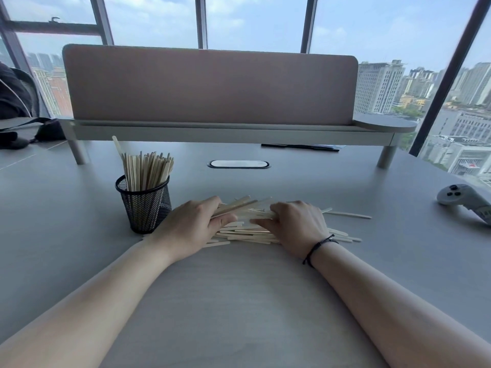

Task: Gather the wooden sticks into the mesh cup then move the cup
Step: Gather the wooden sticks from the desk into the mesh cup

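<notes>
A black mesh cup (144,205) stands upright on the grey table, left of centre, with several wooden sticks (147,168) standing in it. To its right lies a loose pile of wooden sticks (247,233) flat on the table. My left hand (190,227) grips a bundle of sticks (235,205) at the pile's left end, raised a little above the rest. My right hand (295,225) holds the same bundle from the right, fingers curled over it. A few single sticks (348,214) stick out to the right of that hand.
A grey game controller (463,200) lies at the right table edge. A raised shelf with a pink divider panel (210,86) spans the back. A cable grommet (238,164) sits mid-table. A black bag (39,131) lies far left. A black pen (300,146) lies under the shelf.
</notes>
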`<state>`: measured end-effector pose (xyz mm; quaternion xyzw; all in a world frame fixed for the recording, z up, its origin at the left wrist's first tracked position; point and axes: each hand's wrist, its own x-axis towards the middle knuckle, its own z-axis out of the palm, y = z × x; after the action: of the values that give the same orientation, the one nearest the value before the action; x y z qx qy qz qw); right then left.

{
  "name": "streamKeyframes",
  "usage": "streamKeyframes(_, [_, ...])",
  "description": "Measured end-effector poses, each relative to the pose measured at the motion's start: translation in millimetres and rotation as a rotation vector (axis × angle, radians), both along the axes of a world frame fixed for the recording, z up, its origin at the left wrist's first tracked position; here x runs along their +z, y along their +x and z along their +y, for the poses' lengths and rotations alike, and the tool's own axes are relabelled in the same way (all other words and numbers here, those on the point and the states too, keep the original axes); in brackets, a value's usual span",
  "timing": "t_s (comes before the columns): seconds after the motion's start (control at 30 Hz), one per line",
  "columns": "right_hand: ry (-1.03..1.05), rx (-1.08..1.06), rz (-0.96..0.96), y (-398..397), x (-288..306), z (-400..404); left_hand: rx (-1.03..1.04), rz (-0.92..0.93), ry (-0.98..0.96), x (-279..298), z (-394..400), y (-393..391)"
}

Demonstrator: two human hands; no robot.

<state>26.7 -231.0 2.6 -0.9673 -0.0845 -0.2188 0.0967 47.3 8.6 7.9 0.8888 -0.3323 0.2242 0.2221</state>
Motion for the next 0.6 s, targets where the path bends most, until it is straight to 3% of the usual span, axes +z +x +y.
streamKeyframes(0.37, [0.002, -0.025, 0.004, 0, 0, -3, -0.028, 0.041, -0.317, 8, 1, -4])
streamKeyframes(0.6, [0.040, -0.065, 0.005, -2, 7, -8, 0.087, 0.106, -0.755, 19, 4, 0])
